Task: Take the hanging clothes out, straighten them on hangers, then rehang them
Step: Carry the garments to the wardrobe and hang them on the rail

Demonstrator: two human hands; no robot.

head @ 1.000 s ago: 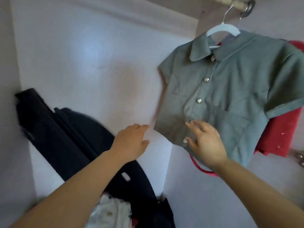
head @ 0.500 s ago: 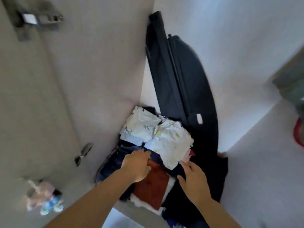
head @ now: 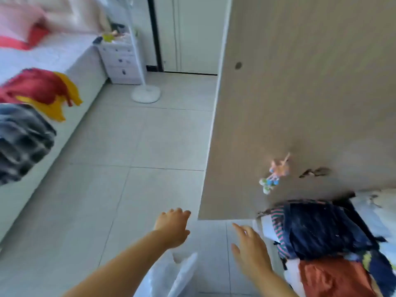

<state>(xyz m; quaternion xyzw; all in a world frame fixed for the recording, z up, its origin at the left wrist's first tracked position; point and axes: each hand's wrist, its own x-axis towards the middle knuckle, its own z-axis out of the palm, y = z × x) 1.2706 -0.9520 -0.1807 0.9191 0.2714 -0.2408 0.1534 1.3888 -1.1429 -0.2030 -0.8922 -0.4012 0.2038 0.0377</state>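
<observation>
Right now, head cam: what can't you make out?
1. Rail and hanging clothes: outside the head view, which faces the floor and wardrobe door.
2. Clothes pile: cut by right and bottom edges, motion-blurred; single garments unclear.
3. White object below the left hand: blurred, cut by bottom edge; unidentifiable.
4. Red-and-yellow garment and grey garment on the bed: blurred, cut by left edge.
5. Door sticker: too blurred to read.

Left hand [head: 173,227] extended, empty; right hand [head: 250,249] seemingly flat, open-fingered.
</observation>
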